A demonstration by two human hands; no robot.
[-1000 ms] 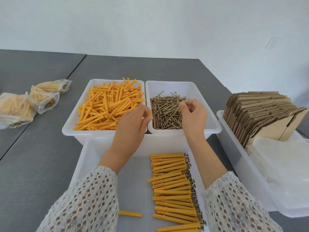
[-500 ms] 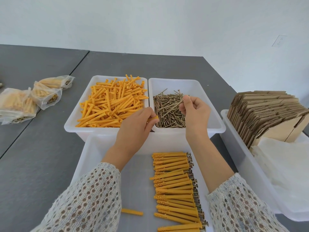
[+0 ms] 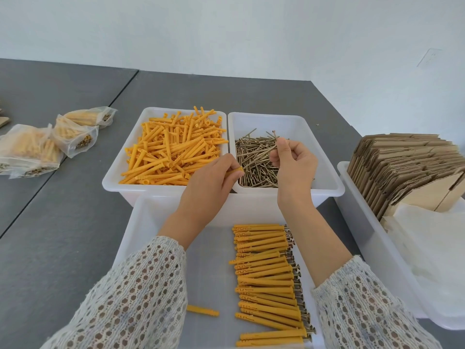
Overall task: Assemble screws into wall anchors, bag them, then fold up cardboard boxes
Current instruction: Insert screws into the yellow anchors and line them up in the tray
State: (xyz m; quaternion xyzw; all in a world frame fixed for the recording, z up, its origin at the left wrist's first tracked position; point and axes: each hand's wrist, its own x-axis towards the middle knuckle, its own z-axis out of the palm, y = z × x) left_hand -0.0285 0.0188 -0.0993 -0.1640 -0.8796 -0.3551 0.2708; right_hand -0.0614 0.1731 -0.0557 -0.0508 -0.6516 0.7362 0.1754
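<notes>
left hand (image 3: 208, 181) — anchor (image 3: 235, 170), right hand (image 3: 294, 165) — screw (image 3: 273, 144)

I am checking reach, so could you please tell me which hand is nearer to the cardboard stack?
Right. The right hand is over the screw bin, left of the cardboard stack; the left hand is farther left.

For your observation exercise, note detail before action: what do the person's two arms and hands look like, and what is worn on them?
Both forearms wear loose, cream-white openwork knit sleeves, a honeycomb lace pattern, on the left sleeve and right sleeve. Cuffs end mid-forearm. The left hand and right hand are bare: no gloves, rings or watch visible.
</notes>
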